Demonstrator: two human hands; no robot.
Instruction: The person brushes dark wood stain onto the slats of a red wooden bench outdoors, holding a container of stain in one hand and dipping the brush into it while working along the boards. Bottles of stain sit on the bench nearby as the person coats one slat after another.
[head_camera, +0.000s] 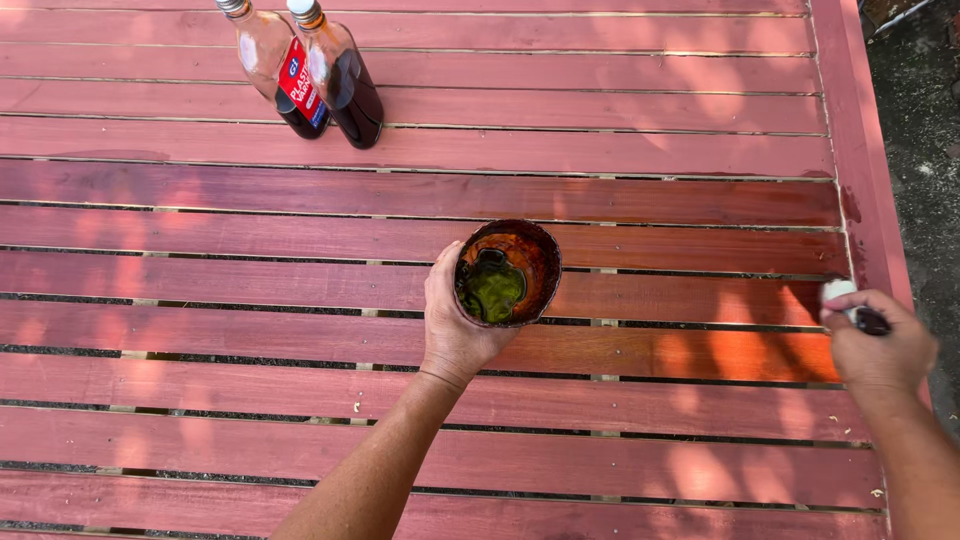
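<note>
Varnish cup (508, 272) inside left grip (455, 320)

I see a reddish, stained slatted wooden platform (600, 130); two clear glass bottles (310, 70) holding dark liquid stand touching near its far-left edge; dark rough ground (920, 150) lies beyond its right edge.

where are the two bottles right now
In the head view the two glass bottles stand side by side at the top left of the red slatted wooden surface, well beyond the left hand, which holds a stained cup.
</note>
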